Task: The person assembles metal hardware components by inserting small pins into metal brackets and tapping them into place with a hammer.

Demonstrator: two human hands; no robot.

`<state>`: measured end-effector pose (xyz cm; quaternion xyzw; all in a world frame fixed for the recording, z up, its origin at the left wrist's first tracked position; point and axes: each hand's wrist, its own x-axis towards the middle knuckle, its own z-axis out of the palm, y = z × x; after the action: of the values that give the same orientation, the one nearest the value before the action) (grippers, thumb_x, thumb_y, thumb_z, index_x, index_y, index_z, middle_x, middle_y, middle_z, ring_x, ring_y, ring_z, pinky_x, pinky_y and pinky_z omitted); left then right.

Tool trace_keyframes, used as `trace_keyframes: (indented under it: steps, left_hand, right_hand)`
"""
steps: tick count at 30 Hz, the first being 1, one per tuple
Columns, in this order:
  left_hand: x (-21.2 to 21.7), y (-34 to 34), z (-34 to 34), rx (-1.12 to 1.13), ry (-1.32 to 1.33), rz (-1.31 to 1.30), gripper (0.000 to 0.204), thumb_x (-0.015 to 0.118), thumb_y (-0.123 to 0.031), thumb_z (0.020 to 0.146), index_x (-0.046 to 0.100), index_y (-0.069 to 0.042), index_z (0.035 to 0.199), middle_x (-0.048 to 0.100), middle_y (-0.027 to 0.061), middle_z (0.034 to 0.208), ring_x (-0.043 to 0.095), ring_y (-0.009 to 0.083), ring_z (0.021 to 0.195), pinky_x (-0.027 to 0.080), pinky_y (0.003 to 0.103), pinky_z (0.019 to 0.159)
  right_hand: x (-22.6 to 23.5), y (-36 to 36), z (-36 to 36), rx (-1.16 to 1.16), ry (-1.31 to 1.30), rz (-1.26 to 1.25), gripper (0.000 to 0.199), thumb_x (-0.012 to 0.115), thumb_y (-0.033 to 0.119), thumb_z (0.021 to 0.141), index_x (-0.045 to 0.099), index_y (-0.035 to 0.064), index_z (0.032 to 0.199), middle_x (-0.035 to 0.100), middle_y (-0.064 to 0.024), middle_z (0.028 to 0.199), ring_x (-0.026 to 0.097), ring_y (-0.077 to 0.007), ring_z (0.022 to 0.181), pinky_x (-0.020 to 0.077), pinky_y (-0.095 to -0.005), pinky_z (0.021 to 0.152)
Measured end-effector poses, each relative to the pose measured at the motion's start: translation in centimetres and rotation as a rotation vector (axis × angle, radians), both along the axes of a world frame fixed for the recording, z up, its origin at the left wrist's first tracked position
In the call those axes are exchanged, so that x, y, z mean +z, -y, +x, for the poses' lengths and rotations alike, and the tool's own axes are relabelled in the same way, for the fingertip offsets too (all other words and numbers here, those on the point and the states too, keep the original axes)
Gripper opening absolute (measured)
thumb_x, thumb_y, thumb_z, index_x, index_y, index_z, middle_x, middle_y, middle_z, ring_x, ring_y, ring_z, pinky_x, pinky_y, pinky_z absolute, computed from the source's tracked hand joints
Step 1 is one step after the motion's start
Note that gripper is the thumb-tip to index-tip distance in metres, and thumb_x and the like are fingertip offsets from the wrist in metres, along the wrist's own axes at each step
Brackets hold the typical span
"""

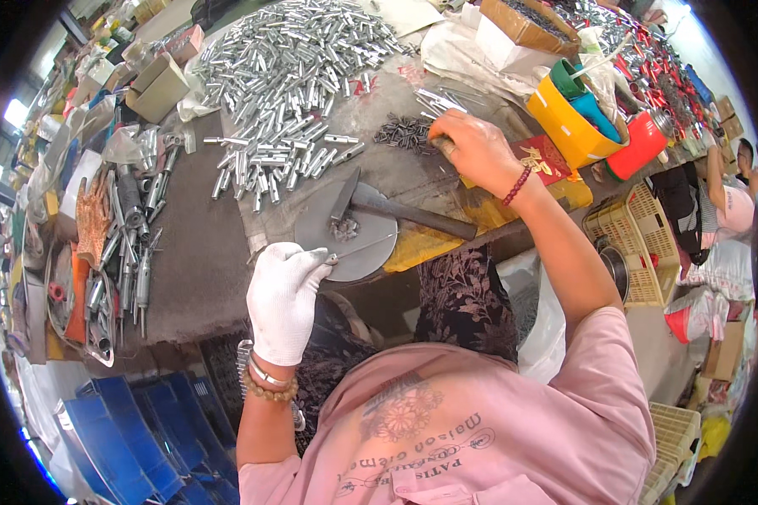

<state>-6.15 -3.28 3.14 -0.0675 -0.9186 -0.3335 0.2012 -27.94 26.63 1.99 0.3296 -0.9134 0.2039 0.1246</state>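
My left hand point(285, 295), in a white knitted glove, pinches a thin metal rod point(364, 249) with a small silvery end at the fingertips. The rod reaches over a round grey metal plate point(377, 263) at the table's front edge. A hammer point(413, 215) lies across the plate, its head beside a little heap of small metal bits point(344, 228). My bare right hand point(477, 151) is farther off, fingers curled together beside a pile of small dark metal parts point(404, 133) and some thin silvery rods point(440, 101). Whatever its fingers hold is hidden.
A big heap of silvery metal tubes point(299, 55) covers the far table. Tools and loose parts point(130, 219) crowd the left. At right stand a yellow container point(564, 122) and a red flask point(640, 145). Blue bins point(122, 438) are below left; another person point(724, 198) is far right.
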Motion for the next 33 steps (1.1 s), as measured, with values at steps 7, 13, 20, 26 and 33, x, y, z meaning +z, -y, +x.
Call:
trace_keyframes:
  steps: [7, 13, 20, 26, 33]
  left_hand:
    - [-0.1, 0.1, 0.0, -0.001, -0.011, -0.026, 0.019, 0.08, -0.004, 0.086, 0.08, -0.003, 0.105, 0.069, 0.0109, 0.096, 0.065, 0.0294, 0.095, 0.051, 0.038, 0.089]
    - [-0.1, -0.1, 0.4, 0.001, -0.013, -0.024, 0.019, 0.081, -0.003, 0.085, 0.08, -0.003, 0.104, 0.068, 0.0106, 0.096, 0.065, 0.0295, 0.095, 0.051, 0.038, 0.088]
    - [-1.1, 0.6, 0.1, -0.008, -0.085, -0.045, 0.021, 0.084, -0.006, 0.083, 0.08, -0.008, 0.103, 0.069, 0.0105, 0.095, 0.067, 0.03, 0.095, 0.055, 0.039, 0.084]
    - [-0.2, -0.1, -0.3, -0.007, -0.056, -0.008, 0.02, 0.081, -0.003, 0.085, 0.078, -0.003, 0.105, 0.067, 0.012, 0.097, 0.065, 0.0316, 0.098, 0.052, 0.039, 0.089]
    - [-1.7, 0.8, 0.4, 0.041, -0.083, -0.106, 0.024, 0.086, -0.006, 0.078, 0.08, -0.008, 0.101, 0.066, 0.0102, 0.095, 0.067, 0.0319, 0.096, 0.055, 0.042, 0.085]
  right_hand:
    - [0.8, -1.1, 0.3, -0.041, 0.103, -0.129, 0.023, 0.067, -0.002, 0.088, 0.072, 0.0069, 0.109, 0.071, -0.0126, 0.109, 0.071, -0.0351, 0.104, 0.056, -0.0428, 0.09]
    - [0.9, -0.2, 1.7, 0.007, 0.145, -0.131, 0.017, 0.071, 0.005, 0.089, 0.075, 0.0082, 0.105, 0.072, -0.0116, 0.106, 0.072, -0.0341, 0.103, 0.0562, -0.0427, 0.09]
    - [0.5, 2.2, 1.9, 0.01, -0.039, 0.083, 0.012, 0.072, 0.011, 0.089, 0.071, 0.0073, 0.101, 0.071, -0.0122, 0.107, 0.071, -0.0363, 0.103, 0.0568, -0.0476, 0.087]
    - [3.9, 2.7, 4.2, 0.044, -0.046, -0.025, 0.014, 0.072, 0.009, 0.087, 0.069, 0.0067, 0.101, 0.07, -0.0132, 0.104, 0.071, -0.0381, 0.102, 0.0579, -0.0476, 0.089]
    - [2.5, 8.9, 10.1, 0.429, -0.04, -0.146, 0.029, 0.065, 0.007, 0.086, 0.068, 0.0075, 0.115, 0.067, -0.0101, 0.101, 0.071, -0.0308, 0.1, 0.0598, -0.0407, 0.086]
